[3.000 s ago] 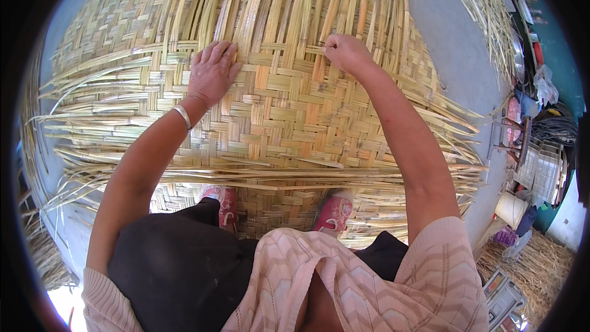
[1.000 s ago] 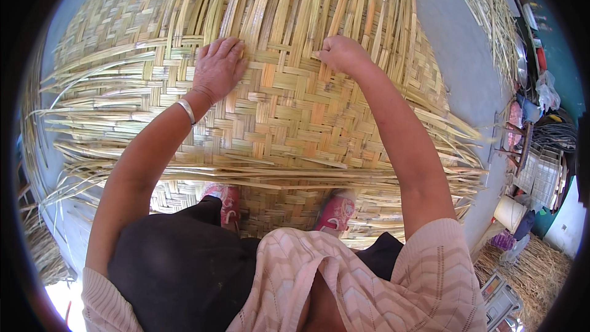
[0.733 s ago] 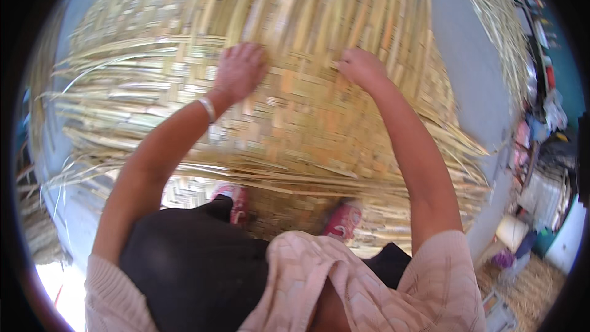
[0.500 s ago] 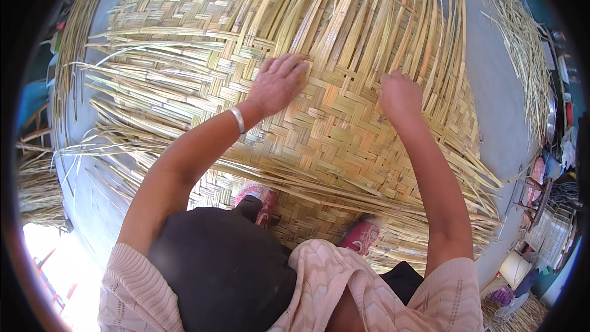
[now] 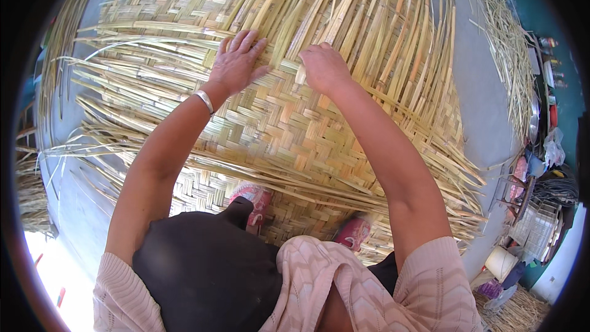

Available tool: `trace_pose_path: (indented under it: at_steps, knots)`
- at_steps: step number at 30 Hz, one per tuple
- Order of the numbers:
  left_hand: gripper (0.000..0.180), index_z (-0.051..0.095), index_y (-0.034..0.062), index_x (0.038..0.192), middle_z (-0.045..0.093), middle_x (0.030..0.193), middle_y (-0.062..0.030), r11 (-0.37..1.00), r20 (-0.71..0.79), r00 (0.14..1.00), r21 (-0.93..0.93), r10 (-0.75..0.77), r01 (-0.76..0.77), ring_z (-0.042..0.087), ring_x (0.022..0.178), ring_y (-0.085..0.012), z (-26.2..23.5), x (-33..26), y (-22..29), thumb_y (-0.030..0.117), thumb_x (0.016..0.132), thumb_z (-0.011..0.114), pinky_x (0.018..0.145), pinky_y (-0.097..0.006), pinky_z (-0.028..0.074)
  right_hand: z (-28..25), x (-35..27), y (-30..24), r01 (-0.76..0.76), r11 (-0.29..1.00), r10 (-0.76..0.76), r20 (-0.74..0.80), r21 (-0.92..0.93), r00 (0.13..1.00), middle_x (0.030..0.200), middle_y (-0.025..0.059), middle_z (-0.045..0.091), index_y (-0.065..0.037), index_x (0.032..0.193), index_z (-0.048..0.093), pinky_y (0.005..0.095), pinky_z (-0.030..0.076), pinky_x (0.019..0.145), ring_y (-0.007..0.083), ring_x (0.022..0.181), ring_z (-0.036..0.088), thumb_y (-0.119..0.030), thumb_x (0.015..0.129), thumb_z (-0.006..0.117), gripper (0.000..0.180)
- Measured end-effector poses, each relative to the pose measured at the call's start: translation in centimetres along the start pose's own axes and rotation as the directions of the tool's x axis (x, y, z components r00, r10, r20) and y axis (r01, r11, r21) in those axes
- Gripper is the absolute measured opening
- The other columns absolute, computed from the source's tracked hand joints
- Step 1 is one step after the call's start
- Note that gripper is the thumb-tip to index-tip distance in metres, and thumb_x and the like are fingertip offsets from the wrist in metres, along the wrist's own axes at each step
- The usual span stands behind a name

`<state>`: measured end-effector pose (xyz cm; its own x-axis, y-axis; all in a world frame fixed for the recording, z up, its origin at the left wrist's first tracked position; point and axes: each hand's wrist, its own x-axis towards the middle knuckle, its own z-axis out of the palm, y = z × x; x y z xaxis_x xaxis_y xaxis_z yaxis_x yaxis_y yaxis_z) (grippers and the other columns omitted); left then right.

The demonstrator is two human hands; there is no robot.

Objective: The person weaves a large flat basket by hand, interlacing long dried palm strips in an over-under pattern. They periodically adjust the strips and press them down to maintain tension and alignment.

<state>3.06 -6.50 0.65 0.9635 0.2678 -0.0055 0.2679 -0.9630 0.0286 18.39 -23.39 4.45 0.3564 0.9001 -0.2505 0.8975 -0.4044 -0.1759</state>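
Looking down from the head camera, pretty much the whole picture is one big woven bamboo mat spread flat on a grey floor. The near part is tight checker weave, and further up it breaks into long loose strips fanning away from the person, with more unwoven ends sticking out at the left and right edges.

Left hand lies palm down on the mat, fingers spread and pointing away, pressing right where the finished weave meets the loose strips. A silver bangle sits on that wrist. Right hand is just beside it, touching the same line of the weave, fingers curled under into a loose fist. Looks like it has a strip end pinched at the thumb side, but honestly I can't tell for sure, the fingertips are hidden under the hand.

Both forearms come up from the bottom of the frame, sleeves pale pink knit. Two pink shoes stand on the near edge of the mat, so the person is on top of it, bent over.

Off to the right along the wall there's a clutter of stuff: a wire basket, a pale roll, and loose straw scattered on the floor.
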Motion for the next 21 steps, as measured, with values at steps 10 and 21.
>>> trace_pose_path:
  at_steps: [10,21]
  knots:
    - [0.055,0.048,0.0270,0.137,0.029,0.152,-0.0093,0.996,0.029,0.998,-0.072,-0.058,0.060,0.025,0.140,-0.0323,-0.1,-0.2,-0.8,0.056,0.090,0.050,0.110,-0.055,0.023,-0.7,2.3,-0.4,-0.144,0.987,0.135,0.128,0.069,0.983,0.099,0.0110,0.067,-0.009,0.091,0.070,0.0401,0.048,0.090,0.0303,0.102,0.058,-0.001,0.077,0.056,0.021]
    - [0.059,0.052,0.0239,0.131,0.034,0.148,-0.0075,0.948,-0.014,0.978,-0.249,-0.208,0.198,0.026,0.140,-0.0287,0.1,-0.3,0.3,0.045,0.078,0.067,0.112,-0.051,0.020,0.9,0.9,-1.2,-0.063,0.997,0.064,-0.020,0.047,0.998,0.105,0.0123,0.063,-0.003,0.093,0.065,0.0397,0.047,0.093,0.0320,0.101,0.056,-0.002,0.078,0.055,0.019]
